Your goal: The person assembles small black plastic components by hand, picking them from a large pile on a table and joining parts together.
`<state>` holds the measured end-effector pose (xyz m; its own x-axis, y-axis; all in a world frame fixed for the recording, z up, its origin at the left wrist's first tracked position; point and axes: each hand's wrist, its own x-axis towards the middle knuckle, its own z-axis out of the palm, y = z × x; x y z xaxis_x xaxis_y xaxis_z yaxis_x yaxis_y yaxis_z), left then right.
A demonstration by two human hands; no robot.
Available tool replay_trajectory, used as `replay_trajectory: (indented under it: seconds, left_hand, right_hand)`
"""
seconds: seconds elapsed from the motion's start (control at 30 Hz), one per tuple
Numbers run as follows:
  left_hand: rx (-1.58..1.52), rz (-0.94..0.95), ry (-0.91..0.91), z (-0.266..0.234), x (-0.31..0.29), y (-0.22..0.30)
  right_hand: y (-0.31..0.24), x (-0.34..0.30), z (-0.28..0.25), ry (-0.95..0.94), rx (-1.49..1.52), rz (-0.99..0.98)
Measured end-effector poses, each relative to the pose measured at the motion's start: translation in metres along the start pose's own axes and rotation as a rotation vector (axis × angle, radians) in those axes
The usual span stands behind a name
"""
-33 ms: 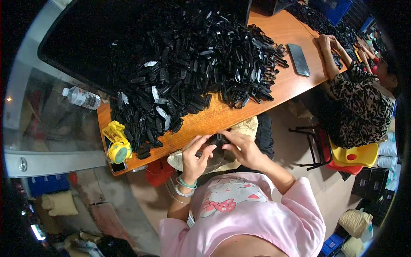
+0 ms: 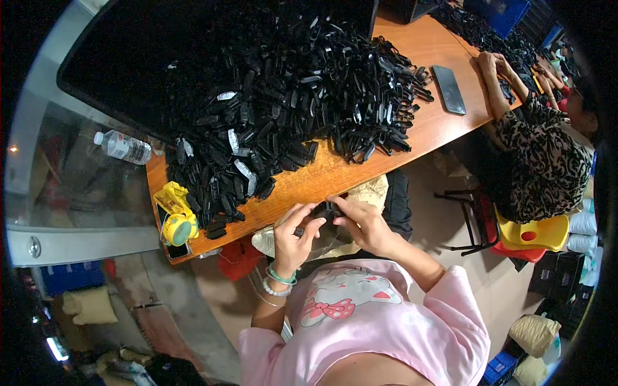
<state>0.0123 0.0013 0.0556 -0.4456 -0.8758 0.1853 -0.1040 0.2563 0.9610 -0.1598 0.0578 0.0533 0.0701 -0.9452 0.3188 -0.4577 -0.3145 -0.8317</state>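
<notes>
My left hand (image 2: 295, 233) and my right hand (image 2: 365, 224) meet just off the near edge of the wooden table (image 2: 309, 183). Between their fingertips is a small black piece (image 2: 329, 208), its exact kind hidden by the fingers. The left thumb and fingers press on its left side, while the right fingers pinch it from the right. Beyond the hands, a big heap of narrow black plastic pieces (image 2: 302, 90) covers much of the tabletop, with a few whitish ones among them.
A yellow handheld fan (image 2: 179, 222) sits at the table's left corner, near a clear bottle (image 2: 122, 147). Right of the heap lies a dark phone (image 2: 449, 90). A co-worker in a patterned top (image 2: 547, 161) sits at right, by a yellow stool (image 2: 534, 231).
</notes>
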Motion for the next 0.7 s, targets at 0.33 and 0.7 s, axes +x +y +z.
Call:
replay_trajectory:
  seconds: [0.33,0.7]
  left_hand:
    - [-0.011,-0.125,0.089,0.024,0.002,0.0]
    - [-0.516,-0.352,0.011,0.023,-0.005,-0.013]
  right_hand:
    - [0.012,-0.006,0.006,-0.006,-0.293,-0.019]
    - [0.022,-0.005,0.006,0.2,0.099,0.079]
